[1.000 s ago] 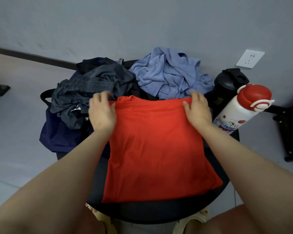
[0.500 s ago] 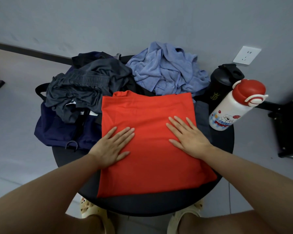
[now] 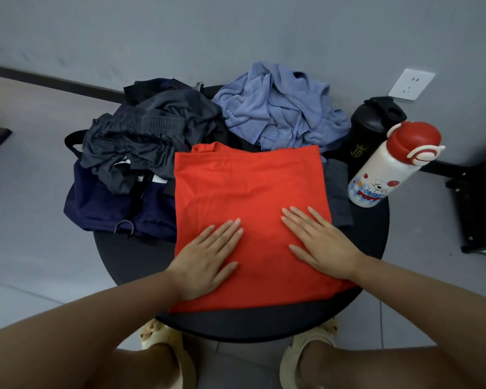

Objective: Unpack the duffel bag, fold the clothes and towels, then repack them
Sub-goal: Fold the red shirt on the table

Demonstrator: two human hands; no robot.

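A red shirt (image 3: 250,189) lies flat and partly folded on the round black table (image 3: 129,256). My left hand (image 3: 208,256) and my right hand (image 3: 320,242) rest palm down on its near half, fingers spread, holding nothing. At the back left a navy duffel bag (image 3: 107,206) hangs over the table edge with crumpled dark grey shorts (image 3: 146,136) piled on it. A rumpled blue towel (image 3: 281,108) lies at the back, touching the shirt's far edge.
A white bottle with a red cap (image 3: 387,169) and a black shaker bottle (image 3: 368,130) stand at the table's right edge. A dark folded cloth (image 3: 338,192) peeks out beside the shirt. Black equipment (image 3: 477,209) stands on the floor to the right; the wall is close behind.
My hands left the shirt's far corners and slid toward me over the cloth, flattening it. They now lie flat near its front edge.
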